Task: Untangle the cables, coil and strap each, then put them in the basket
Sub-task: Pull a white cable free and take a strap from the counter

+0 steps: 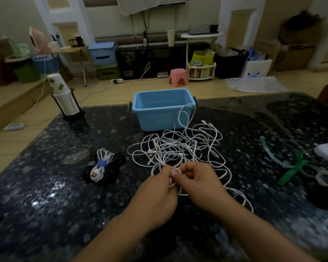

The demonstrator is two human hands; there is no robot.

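Both hands, left hand (159, 193) and right hand (199, 184), pinch one strand of the white cable tangle (178, 148) at frame centre, below the basket (150, 112); hard pulling could tighten knots.

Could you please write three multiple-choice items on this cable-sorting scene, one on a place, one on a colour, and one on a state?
1. Where does the strapped cable bundle lie?
A. in the basket
B. on the table, left of the white tangle
C. on the pink stool

2. What colour is the basket?
A. light blue
B. red
C. black

3. What are the hands doing?
A. resting flat on the table
B. both pinching white cable
C. lifting the basket

Answers: 1 B, the bundle sits on the dark table beside the tangled white cables. 2 A, its walls are light blue. 3 B, the left hand and right hand pinch a strand.
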